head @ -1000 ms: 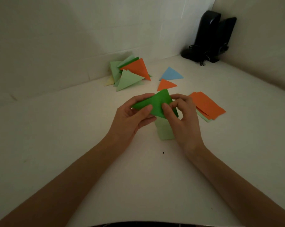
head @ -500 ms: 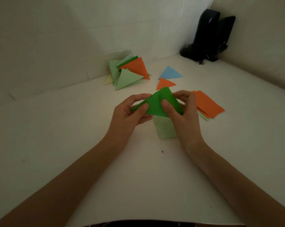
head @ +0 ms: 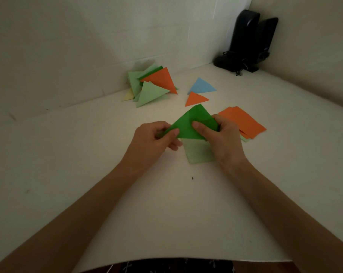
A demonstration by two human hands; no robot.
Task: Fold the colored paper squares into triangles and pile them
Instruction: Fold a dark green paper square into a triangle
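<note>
A dark green paper [head: 190, 123], folded into a triangle, is held just above the white table between both hands. My left hand [head: 156, 142] pinches its left corner between thumb and fingers. My right hand [head: 219, 138] grips its right side, thumb on top. Under the hands lies a flat light green square [head: 198, 152]. A stack of orange squares [head: 243, 121] with light green ones beneath sits to the right. A pile of folded triangles [head: 151, 85], green and orange, lies by the back wall.
A blue triangle [head: 202, 86] and a small orange triangle [head: 196, 99] lie apart between the pile and my hands. Two black speakers [head: 249, 40] with cables stand in the far right corner. The table's near edge [head: 186, 261] runs along the bottom.
The green paper has swung up and opened towards me into a wider triangle. My right hand slid to its right corner, and both hands shifted slightly away from me.
</note>
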